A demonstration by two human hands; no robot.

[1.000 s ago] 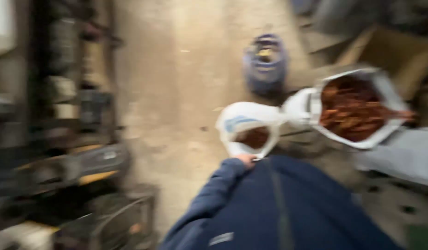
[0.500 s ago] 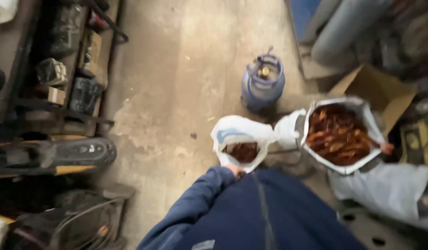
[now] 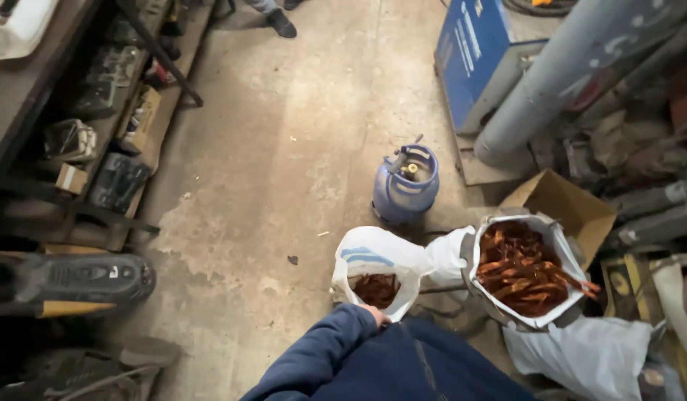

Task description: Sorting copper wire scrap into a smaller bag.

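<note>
Head view looks straight down past your dark blue sleeve (image 3: 313,356) and torso, which fill the 6 o'clock edge. Only the knuckles of your left hand (image 3: 376,317) show beyond the cuff; it grasps the near rim of the small white bag (image 3: 373,260). Your right hand is out of the picture.

At 9 o'clock, the shelf rack (image 3: 76,148) is dim; its boxes and tools are hard to tell apart. Below it a black and yellow case (image 3: 69,282) is cut off by the left edge.

Just right of centre, the small white bag stands open on the concrete floor (image 3: 284,163), with a low heap of rust-brown pieces (image 3: 376,288) at its bottom. A blue gas cylinder (image 3: 405,186) stands near it at 12 o'clock. At 3 o'clock of the small bag, touching it, the large white sack (image 3: 525,267) is nearly full of the same pieces. An open cardboard box (image 3: 562,208) lies behind the sack, and a white cloth (image 3: 588,356) covers the ground below it.

At 1 o'clock, a blue machine cabinet (image 3: 481,52) and a grey pipe (image 3: 573,67) crowd the right side. Open floor runs from centre toward 11 o'clock, where a shoe (image 3: 281,22) of another person shows.
</note>
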